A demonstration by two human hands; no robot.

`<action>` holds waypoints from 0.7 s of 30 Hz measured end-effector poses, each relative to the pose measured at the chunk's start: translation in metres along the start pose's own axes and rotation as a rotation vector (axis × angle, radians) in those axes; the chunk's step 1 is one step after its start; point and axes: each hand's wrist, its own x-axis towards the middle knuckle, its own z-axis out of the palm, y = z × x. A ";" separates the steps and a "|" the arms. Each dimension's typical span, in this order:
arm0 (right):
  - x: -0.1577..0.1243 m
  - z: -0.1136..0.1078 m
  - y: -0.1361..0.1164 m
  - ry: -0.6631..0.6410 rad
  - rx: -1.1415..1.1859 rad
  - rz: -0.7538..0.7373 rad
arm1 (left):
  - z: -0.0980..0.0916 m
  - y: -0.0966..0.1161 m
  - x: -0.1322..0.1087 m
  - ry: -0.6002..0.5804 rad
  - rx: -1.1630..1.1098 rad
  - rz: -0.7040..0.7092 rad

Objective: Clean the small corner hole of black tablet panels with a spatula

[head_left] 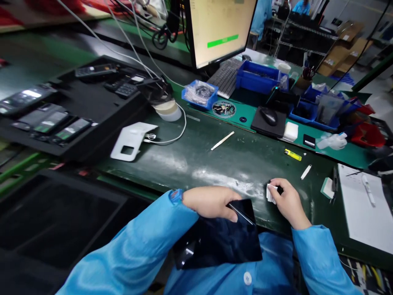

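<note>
My left hand (211, 201) grips the upper edge of a dark, glossy flat panel (224, 241), which looks like a tablet or a screen. The panel is tilted near my body, below the bench edge, and its surface reflects light. To the right, my right hand (287, 200) pinches a small white cloth or tissue (270, 193) just above the bench. Something dark shows behind those fingers, too hidden to name. Between the hands and the monitor, a thin pale stick (222, 141) lies on the green bench (196, 159).
At left a black foam tray (101, 106) holds several handheld devices; a white bracket (130, 141) with a cable lies beside it. Behind are a monitor (221, 30), keyboard (225, 76), blue bins (258, 78) and mouse (269, 116). Rightward lie a yellow cutter (293, 155) and paper (359, 221).
</note>
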 end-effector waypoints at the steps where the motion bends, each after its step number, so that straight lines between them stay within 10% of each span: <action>1: -0.007 0.000 -0.007 -0.002 0.043 0.014 | 0.002 0.007 -0.003 -0.019 -0.002 0.013; 9: -0.076 -0.013 -0.062 -0.096 0.153 -0.072 | 0.026 0.030 -0.010 -0.043 0.059 -0.035; 21: -0.079 -0.028 -0.080 -0.194 -0.158 -0.621 | 0.036 0.032 -0.005 -0.037 0.111 -0.053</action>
